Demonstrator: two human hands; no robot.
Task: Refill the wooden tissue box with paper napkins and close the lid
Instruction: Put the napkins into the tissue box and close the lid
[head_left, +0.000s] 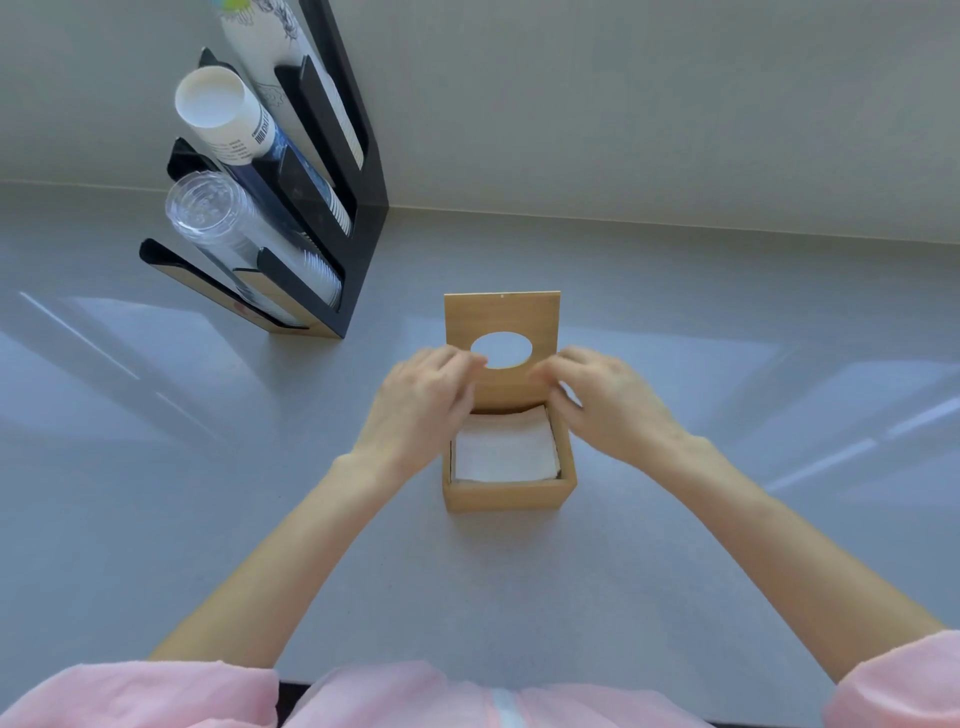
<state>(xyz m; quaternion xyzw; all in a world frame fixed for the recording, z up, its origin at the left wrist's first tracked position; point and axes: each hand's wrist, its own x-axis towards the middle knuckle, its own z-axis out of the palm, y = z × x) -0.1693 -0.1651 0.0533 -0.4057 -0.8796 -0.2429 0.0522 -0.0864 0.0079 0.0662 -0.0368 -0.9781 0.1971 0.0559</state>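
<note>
The wooden tissue box (506, 493) stands on the grey counter in the middle of the view. A stack of white paper napkins (506, 449) fills it. Its hinged lid (501, 319), with an oval hole, stands tilted up at the far side. My left hand (423, 402) touches the lid's left edge with its fingers. My right hand (610, 400) touches the lid's right edge. Both hands are blurred, and the grip on the lid is not sharp.
A black cup dispenser (353, 244) stands at the back left against the wall, holding a stack of clear plastic cups (218, 218) and stacks of white paper cups (223, 114). The grey counter (727, 364) reaches from the wall to my pink sleeves at the near edge.
</note>
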